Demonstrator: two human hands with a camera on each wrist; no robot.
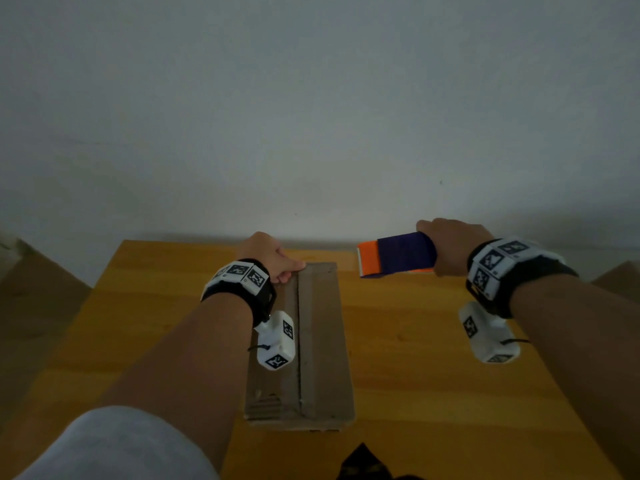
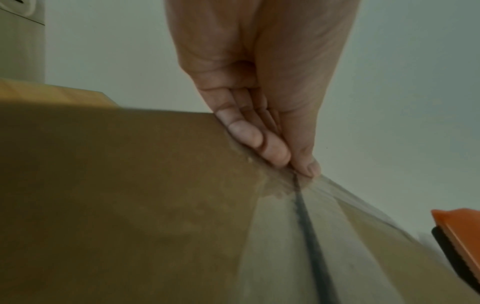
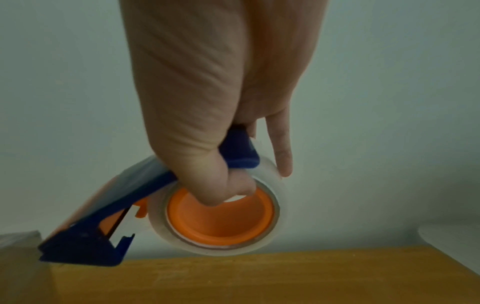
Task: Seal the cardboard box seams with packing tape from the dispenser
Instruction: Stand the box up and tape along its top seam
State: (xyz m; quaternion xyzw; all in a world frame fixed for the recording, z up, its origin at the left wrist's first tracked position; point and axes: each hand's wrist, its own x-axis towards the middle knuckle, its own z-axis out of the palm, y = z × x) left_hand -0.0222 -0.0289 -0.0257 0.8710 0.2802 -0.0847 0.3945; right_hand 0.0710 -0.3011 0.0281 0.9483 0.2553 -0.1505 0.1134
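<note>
A long, narrow cardboard box lies lengthwise in the middle of the wooden table. A strip of clear tape runs along its dark centre seam. My left hand is at the box's far end, its fingertips and thumb pressing on the tape at the far edge. My right hand grips a blue and orange tape dispenser in the air to the right of the box's far end. In the right wrist view my thumb hooks into the orange hub of the clear roll.
A plain wall rises right behind the table's far edge. Brown cardboard-like shapes stand beyond the table on the left and right. A dark object pokes in at the near edge. Bare tabletop lies under the dispenser.
</note>
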